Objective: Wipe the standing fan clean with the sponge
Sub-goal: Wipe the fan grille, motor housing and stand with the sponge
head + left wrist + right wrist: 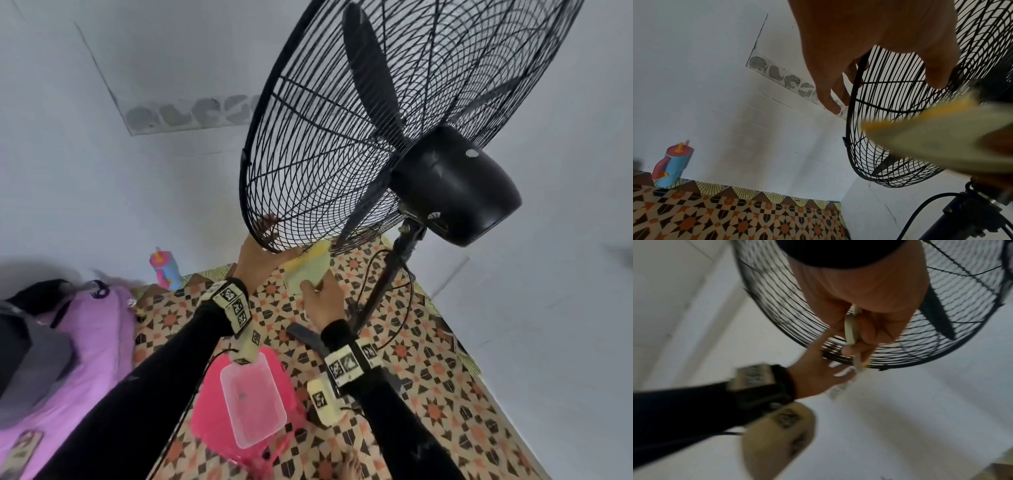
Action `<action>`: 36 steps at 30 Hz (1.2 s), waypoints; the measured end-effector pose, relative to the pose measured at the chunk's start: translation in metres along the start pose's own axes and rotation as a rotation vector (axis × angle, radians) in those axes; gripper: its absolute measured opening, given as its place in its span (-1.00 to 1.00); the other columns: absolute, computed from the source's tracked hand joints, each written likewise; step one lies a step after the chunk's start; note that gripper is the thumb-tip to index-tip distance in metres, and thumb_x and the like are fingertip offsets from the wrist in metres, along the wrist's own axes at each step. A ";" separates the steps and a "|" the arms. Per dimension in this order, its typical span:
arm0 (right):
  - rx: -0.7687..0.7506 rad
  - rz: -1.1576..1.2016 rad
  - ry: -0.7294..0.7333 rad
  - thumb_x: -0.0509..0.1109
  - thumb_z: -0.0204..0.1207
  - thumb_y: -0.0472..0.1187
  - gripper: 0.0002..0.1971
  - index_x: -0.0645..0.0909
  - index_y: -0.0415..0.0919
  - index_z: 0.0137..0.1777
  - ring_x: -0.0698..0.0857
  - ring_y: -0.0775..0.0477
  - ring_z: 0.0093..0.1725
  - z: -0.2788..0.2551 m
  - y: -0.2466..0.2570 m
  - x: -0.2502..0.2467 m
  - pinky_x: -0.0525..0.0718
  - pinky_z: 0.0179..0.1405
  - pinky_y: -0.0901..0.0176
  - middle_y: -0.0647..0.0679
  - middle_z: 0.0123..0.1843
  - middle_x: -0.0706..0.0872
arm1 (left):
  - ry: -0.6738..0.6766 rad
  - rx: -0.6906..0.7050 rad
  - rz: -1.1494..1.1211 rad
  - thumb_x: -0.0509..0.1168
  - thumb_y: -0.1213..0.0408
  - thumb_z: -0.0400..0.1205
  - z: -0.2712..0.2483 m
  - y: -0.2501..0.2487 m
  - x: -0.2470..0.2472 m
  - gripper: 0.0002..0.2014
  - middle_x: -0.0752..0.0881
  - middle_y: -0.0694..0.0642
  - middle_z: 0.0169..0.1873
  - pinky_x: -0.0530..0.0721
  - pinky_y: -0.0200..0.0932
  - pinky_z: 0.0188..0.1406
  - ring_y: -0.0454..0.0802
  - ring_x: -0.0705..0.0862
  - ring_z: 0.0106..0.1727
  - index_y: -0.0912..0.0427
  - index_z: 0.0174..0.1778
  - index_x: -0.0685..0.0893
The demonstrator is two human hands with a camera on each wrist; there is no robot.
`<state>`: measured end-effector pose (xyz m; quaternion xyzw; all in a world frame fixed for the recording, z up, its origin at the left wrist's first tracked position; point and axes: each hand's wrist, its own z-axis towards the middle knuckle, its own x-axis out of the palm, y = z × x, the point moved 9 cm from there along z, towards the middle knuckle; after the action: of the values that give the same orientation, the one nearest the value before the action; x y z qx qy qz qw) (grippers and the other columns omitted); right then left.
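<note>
The black standing fan (342, 154) fills the upper right, its motor housing (455, 185) toward me on a dark pole (387, 274). My left hand (263, 257) holds the cage's lower rim (851, 113), fingers on the far side and thumb on the near side. Just to its right, my right hand (323, 301) grips a thin yellow-green sponge (308, 270) whose upper edge touches the bottom rim. In the right wrist view the sponge (850, 327) shows edge-on between the fingers of my right hand (869, 293), with my left hand (812, 374) on the rim beyond. The sponge (931, 134) is blurred in the left wrist view.
A clear plastic tub (250, 401) sits on a pink stool (205, 411) below my arms. A pink-and-blue bottle (164, 270) stands by the white wall. Purple bedding (85, 342) lies at the left. The fan's cable (407, 298) loops over the patterned floor (428, 377).
</note>
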<state>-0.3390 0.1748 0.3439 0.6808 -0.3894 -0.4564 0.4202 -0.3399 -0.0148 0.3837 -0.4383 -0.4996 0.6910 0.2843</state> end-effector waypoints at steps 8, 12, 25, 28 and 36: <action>0.248 -0.019 -0.199 0.37 0.63 -0.18 -0.65 0.52 -0.37 0.33 0.78 -0.25 -0.04 0.033 -0.047 -0.031 0.79 0.05 -0.17 -0.16 0.07 0.77 | 0.010 0.004 -0.026 0.73 0.01 0.39 -0.002 0.008 0.005 -0.33 0.70 -0.35 0.16 0.62 -0.16 0.26 -0.27 0.70 0.23 -0.13 0.37 0.57; 0.115 -0.008 -0.110 0.36 0.64 -0.22 -0.75 0.61 -0.20 0.29 0.79 -0.12 -0.14 0.034 -0.027 -0.012 0.81 -0.18 0.04 -0.12 0.05 0.80 | -0.004 0.008 -0.049 0.69 -0.22 0.30 -0.002 0.011 0.001 -0.23 0.79 -0.15 0.20 0.68 -0.09 0.32 -0.17 0.73 0.30 -0.10 0.39 0.61; 0.127 0.159 -0.090 0.44 0.63 -0.27 -0.86 0.69 -0.21 0.16 0.78 0.16 -0.41 0.017 -0.025 -0.003 0.72 -0.45 0.32 -0.04 -0.04 0.82 | -0.031 -0.021 -0.087 0.67 -0.38 0.23 -0.006 0.016 0.002 -0.04 0.76 -0.05 0.30 0.71 0.14 0.41 -0.05 0.72 0.33 0.00 0.50 0.60; 0.041 0.245 0.003 0.46 0.57 -0.29 -0.82 0.73 -0.10 0.13 0.77 -0.02 -0.32 -0.006 -0.021 -0.009 0.77 -0.39 0.16 -0.07 -0.04 0.87 | -0.023 -0.036 -0.085 0.71 -0.27 0.26 0.000 0.017 0.002 -0.04 0.74 -0.04 0.33 0.74 0.00 0.33 -0.05 0.71 0.34 -0.03 0.56 0.55; 0.174 0.086 -0.141 0.41 0.62 -0.24 -0.81 0.71 -0.20 0.19 0.79 -0.04 -0.29 0.031 -0.025 -0.016 0.75 -0.38 0.15 -0.09 -0.09 0.84 | -0.020 -0.064 -0.091 0.69 -0.33 0.27 0.000 0.030 0.006 -0.06 0.75 -0.04 0.33 0.70 0.12 0.40 0.01 0.76 0.31 -0.11 0.55 0.53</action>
<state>-0.3689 0.1911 0.3179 0.6637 -0.4850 -0.4490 0.3504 -0.3411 -0.0197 0.3533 -0.4171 -0.5438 0.6652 0.2962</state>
